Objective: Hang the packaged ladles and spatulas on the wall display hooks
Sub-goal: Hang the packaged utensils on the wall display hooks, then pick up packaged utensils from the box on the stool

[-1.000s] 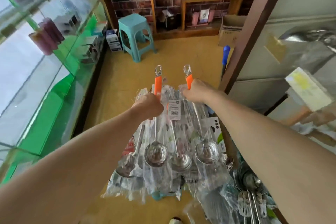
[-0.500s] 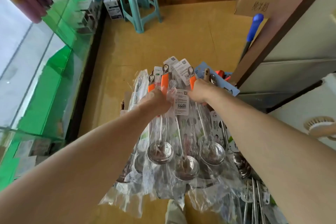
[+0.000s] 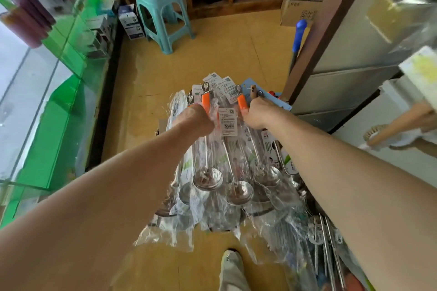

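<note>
The left hand (image 3: 194,121) has its fingers closed tight round the orange handle of a steel ladle (image 3: 207,177) sleeved in clear plastic; the right hand (image 3: 256,113) grips a second orange-handled ladle (image 3: 242,103) likewise. Both hang bowl-down against a heap of packaged ladles (image 3: 182,210) over the yellow floor (image 3: 189,59), a teal plastic stool (image 3: 163,10) beyond.

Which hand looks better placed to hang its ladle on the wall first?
Probably the right hand: it grips an orange-handled ladle and is nearer the wall panel on that side. The left hand is farther away.
</note>
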`<state>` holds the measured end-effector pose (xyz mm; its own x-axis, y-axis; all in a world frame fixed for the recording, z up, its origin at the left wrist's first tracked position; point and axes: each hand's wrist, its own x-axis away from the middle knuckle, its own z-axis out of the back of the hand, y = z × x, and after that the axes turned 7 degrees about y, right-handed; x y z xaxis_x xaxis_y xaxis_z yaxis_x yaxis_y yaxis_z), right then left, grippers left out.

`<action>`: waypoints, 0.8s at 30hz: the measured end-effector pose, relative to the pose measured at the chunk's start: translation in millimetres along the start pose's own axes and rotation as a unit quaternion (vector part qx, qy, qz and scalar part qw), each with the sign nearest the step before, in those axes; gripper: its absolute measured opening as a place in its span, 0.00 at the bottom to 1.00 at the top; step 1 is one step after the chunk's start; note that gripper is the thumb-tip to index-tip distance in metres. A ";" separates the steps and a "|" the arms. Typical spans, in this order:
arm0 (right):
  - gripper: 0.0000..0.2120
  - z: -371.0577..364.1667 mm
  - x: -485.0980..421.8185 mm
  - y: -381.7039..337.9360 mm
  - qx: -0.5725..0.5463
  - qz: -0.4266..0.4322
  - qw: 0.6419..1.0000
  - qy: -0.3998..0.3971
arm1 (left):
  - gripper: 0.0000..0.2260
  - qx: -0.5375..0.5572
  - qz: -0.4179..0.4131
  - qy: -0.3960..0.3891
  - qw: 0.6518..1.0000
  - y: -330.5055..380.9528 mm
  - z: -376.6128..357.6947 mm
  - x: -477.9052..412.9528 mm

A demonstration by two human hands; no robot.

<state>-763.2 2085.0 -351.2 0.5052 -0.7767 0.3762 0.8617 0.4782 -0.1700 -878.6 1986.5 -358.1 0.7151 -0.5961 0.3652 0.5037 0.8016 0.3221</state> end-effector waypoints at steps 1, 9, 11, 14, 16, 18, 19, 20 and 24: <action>0.23 1.8 9.5 1.4 -0.005 0.002 1.000 0.005 | 0.13 -0.012 -0.010 0.008 1.000 3.1 4.3 6.8; 0.13 27.1 115.4 0.4 -0.063 -0.041 0.995 0.064 | 0.07 -0.061 -0.149 0.053 0.986 33.5 27.5 83.5; 0.07 32.9 148.3 0.8 -0.078 -0.043 0.991 0.099 | 0.05 -0.060 -0.174 0.061 0.981 38.0 33.9 108.6; 0.07 41.1 198.7 1.9 -0.083 -0.060 0.985 0.135 | 0.08 -0.070 -0.225 0.080 0.969 41.8 43.9 149.2; 0.10 43.7 228.5 3.2 -0.074 -0.077 0.982 0.159 | 0.07 -0.073 -0.263 0.090 0.958 41.7 51.6 178.4; 0.14 43.6 256.7 5.6 -0.070 -0.099 0.977 0.175 | 0.05 -0.076 -0.300 0.102 0.945 40.7 57.3 207.1; 0.14 43.4 270.9 7.1 -0.068 -0.107 0.975 0.181 | 0.05 -0.082 -0.320 0.106 0.938 40.2 59.5 221.8; 0.12 43.5 287.0 8.5 -0.067 -0.116 0.973 0.188 | 0.04 -0.089 -0.337 0.110 0.931 40.0 60.6 235.2; 0.11 42.8 353.1 17.4 -0.056 -0.156 0.961 0.220 | 0.09 -0.131 -0.399 0.132 0.898 42.5 58.7 289.7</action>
<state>-571.9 1836.6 -182.3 0.1722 -0.9850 0.0077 0.9618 0.1664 -0.2176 -678.4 1845.2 -187.4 0.1479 -0.9814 -0.1223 0.9787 0.1275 0.1607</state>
